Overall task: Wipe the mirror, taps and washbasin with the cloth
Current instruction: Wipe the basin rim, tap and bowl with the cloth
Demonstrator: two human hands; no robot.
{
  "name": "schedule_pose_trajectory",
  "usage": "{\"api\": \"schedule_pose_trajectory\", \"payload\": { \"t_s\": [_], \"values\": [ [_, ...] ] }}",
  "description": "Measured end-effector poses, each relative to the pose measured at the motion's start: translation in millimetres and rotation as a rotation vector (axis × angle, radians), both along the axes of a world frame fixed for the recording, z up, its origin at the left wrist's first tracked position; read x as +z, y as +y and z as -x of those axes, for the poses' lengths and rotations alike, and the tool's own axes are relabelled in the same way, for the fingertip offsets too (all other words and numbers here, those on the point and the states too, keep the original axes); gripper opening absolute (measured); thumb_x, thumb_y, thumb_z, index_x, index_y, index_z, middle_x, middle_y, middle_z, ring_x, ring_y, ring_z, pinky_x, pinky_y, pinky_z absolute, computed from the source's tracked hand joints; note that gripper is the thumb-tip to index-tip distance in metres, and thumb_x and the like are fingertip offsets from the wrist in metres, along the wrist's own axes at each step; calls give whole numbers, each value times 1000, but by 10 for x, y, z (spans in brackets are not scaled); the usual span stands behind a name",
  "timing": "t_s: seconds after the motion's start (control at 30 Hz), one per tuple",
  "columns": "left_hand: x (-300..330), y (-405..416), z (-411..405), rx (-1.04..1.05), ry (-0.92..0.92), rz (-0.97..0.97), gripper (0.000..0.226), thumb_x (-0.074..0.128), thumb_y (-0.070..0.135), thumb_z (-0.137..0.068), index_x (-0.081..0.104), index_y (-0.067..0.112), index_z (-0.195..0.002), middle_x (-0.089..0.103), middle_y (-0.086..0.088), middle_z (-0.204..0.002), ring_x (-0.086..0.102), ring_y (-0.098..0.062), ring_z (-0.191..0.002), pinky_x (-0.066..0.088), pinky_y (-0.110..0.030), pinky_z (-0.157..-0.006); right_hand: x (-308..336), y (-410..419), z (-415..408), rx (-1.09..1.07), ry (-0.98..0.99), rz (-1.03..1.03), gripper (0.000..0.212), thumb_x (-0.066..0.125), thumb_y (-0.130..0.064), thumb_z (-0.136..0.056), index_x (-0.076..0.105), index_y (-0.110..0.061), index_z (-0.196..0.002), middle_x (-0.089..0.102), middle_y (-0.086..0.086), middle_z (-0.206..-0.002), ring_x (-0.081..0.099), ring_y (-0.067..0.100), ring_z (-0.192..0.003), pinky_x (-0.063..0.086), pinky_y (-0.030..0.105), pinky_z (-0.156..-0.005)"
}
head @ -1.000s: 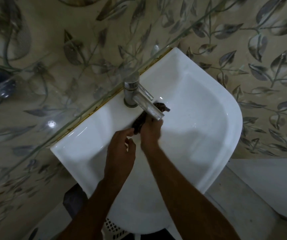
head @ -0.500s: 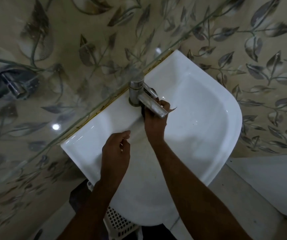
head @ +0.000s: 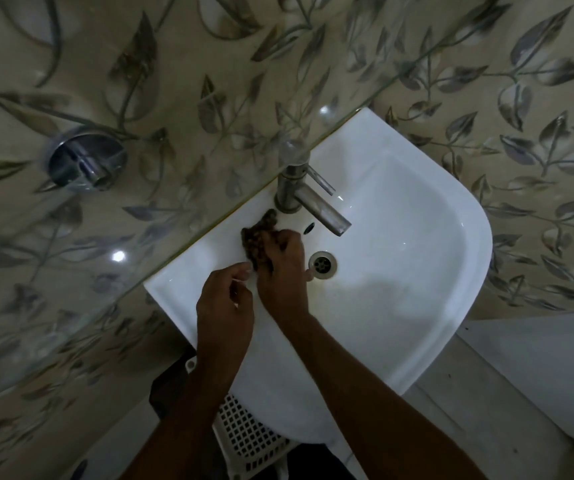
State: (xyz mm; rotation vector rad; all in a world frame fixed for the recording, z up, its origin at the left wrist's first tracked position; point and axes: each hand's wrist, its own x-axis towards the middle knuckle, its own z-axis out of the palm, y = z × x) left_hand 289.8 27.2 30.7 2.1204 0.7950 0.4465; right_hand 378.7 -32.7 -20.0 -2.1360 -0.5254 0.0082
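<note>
Right hand: the right hand [head: 283, 268], at frame centre, is closed down on a dark cloth [head: 257, 237] and presses it onto the flat back ledge of the washbasin [head: 417, 216].
Cloth: bunched and dark brown, it sticks out past the fingers toward the upper left; its far tip lies just beside the base of the tap [head: 308, 199], whether touching it I cannot tell.
Left hand: the left hand [head: 225, 303] hovers just left of the right one, fingers loosely curled with thumb and forefinger near each other; it holds nothing I can make out and its fingertips come close to the cloth's lower edge.
Tap: 1 steel tap with a slanted spout reaching over the bowl toward the lower right, and a thin lever on its right side.
Drain: the drain [head: 323, 265] sits just right of the right hand, uncovered.
Mirror: none is plainly in view; a glass panel edge [head: 174, 233] runs diagonally from upper right to lower left above the basin.
Around: a wall fitting [head: 86, 161] at the upper left, a white basket [head: 247, 434] below the basin.
Progress: judging by the cloth's place, the ledge beside the tap is being wiped now; the bowl, rim and front edge look yet to be covered, and nothing here shows whether the tap or mirror are done.
</note>
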Motion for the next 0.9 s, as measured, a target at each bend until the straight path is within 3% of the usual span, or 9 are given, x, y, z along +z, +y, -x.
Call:
{"api": "schedule_pose_trajectory", "payload": {
  "t_s": [0.13,0.27,0.37,0.43,0.53,0.63,0.73,0.8,0.9],
  "values": [
    [-5,76,116,96,-2,83,21,54,4,-95,64,12,-112,66,-1,-110,60,-12,-101,47,-18,-93,29,-89,429,302,0,-82,30,50,-26,-95,64,-12,-117,48,10,-117,55,27,-102,53,39,-85],
    [62,51,240,-27,-17,25,26,55,1,-95,65,16,-113,62,7,-106,54,10,-93,38,1,-82,3,-90,84,15,-105,-187,27,55,-1,-90,53,-21,-108,51,7,-109,56,31,-94,52,43,-75],
    [68,52,302,-65,-8,52,31,56,-3,-93,65,19,-113,62,7,-107,55,13,-97,40,-1,-79,-75,-75,-179,-203,-77,-186,30,58,11,-85,62,-6,-109,53,20,-112,54,24,-100,55,49,-81],
    [90,64,342,-67,7,77,31,56,-2,-93,65,19,-114,61,6,-107,55,8,-95,41,-1,-77,-141,-71,-114,-180,-54,-145,27,60,10,-84,67,1,-108,52,23,-114,51,19,-103,53,46,-84],
    [130,110,369,-31,25,108,29,55,1,-94,63,17,-116,60,5,-110,56,0,-91,40,1,-79,-176,-16,354,-37,1,-102,26,65,-2,-85,67,-11,-110,53,7,-113,51,19,-103,49,49,-87],
    [145,162,431,39,20,86,25,55,-1,-91,63,13,-111,58,4,-113,52,-3,-100,35,5,-85,-121,46,888,128,46,-96,22,61,-17,-93,69,-20,-113,61,-1,-111,52,16,-105,41,46,-93],
    [145,177,559,44,14,66,25,55,-2,-91,62,14,-108,55,5,-109,52,-5,-98,34,5,-82,-53,26,841,142,47,-134,26,57,-22,-91,74,-13,-110,66,7,-106,57,18,-101,49,45,-88],
    [131,183,646,6,18,54,27,55,-1,-92,62,17,-111,56,5,-108,53,-6,-94,36,2,-80,-6,-37,692,114,46,-85,31,60,-23,-89,73,-10,-113,64,11,-106,59,21,-98,49,30,-84],
    [135,188,752,-3,15,54,29,55,0,-92,62,20,-112,56,4,-106,53,-7,-90,38,-1,-77,-37,-91,578,-33,99,-80,30,61,-7,-84,72,-5,-112,63,16,-103,62,32,-94,50,29,-78]
  ]
}}
